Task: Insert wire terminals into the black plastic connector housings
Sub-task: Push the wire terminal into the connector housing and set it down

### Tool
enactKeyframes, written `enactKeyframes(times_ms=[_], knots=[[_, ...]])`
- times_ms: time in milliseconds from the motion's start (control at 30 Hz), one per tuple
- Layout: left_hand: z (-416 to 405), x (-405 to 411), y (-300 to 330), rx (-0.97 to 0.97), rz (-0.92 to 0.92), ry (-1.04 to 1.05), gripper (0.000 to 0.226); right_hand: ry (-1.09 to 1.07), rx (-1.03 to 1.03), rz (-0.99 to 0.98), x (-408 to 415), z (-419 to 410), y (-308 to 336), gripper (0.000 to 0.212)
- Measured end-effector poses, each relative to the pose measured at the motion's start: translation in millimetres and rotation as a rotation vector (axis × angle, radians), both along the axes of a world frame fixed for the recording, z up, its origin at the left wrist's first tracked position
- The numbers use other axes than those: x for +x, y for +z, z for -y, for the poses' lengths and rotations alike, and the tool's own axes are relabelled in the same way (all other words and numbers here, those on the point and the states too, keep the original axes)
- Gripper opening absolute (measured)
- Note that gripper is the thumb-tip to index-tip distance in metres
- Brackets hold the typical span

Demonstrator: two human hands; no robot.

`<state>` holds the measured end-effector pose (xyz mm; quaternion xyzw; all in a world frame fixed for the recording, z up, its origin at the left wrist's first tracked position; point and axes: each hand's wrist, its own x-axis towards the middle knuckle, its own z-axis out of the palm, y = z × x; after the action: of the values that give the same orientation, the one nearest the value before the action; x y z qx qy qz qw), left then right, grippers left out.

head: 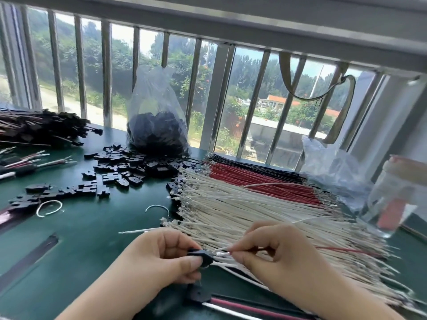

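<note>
At 6 o'clock, closest to the person, a finished black housing [199, 294] lies on the green surface [97, 239] with a red wire and a white wire coming out of it toward 4 o'clock. Just above it, the left hand [161, 255] holds a black connector housing [202, 256]; its fingers are curled round it and pinch it. The right hand [275, 252] is just beside it at 3 o'clock from the housing. Its fingers pinch a white wire [223, 248] and the shiny tip of that wire is right at the housing. I cannot tell if the tip is inside yet.

Behind the hands, from the middle out to 3 o'clock, lies a big flat pile of white wires [242, 204]. Past it sits a row of red wires [261, 181], then black wires [254, 165] at the far edge. Two short curled bits of white wire [49, 207] lie at 9 o'clock from the pile.

Farther back, toward 10 o'clock, many loose black housings [129, 165] are spread out. A bundle of finished wires [39, 128] lies at the far left. At 12 o'clock stands a clear bag [157, 116] full of black parts, up against the window bars [106, 75]. At 3 o'clock a clear jar [392, 195] stands, blurry, with a crumpled clear bag [332, 167] behind it
</note>
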<state>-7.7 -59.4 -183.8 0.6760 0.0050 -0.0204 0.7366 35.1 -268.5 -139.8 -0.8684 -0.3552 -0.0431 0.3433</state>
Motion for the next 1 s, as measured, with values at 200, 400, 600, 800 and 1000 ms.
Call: enactKeyframes(times_ms=[200, 400, 600, 800, 1000], knots=[[0, -1, 0, 0.004, 0.01, 0.013, 0.025, -0.01, -0.019, 0.039, -4, -2, -1, 0.017], [1, -3, 2, -0.014, 0.019, 0.006, 0.007, -0.029, 0.037, 0.144, -4, -5, -6, 0.023], [1, -3, 2, -0.037, 0.008, 0.021, 0.011, 0.016, -0.007, 0.329, -6, -7, -14, 0.008], [2, -2, 0, -0.072, 0.022, 0.019, 0.009, 0.056, -0.053, 0.485, -9, -22, -20, 0.007], [4, 3, -5, -0.022, 0.057, 0.097, 0.022, -0.006, -0.045, 0.005, 3, -15, -12, 0.01]])
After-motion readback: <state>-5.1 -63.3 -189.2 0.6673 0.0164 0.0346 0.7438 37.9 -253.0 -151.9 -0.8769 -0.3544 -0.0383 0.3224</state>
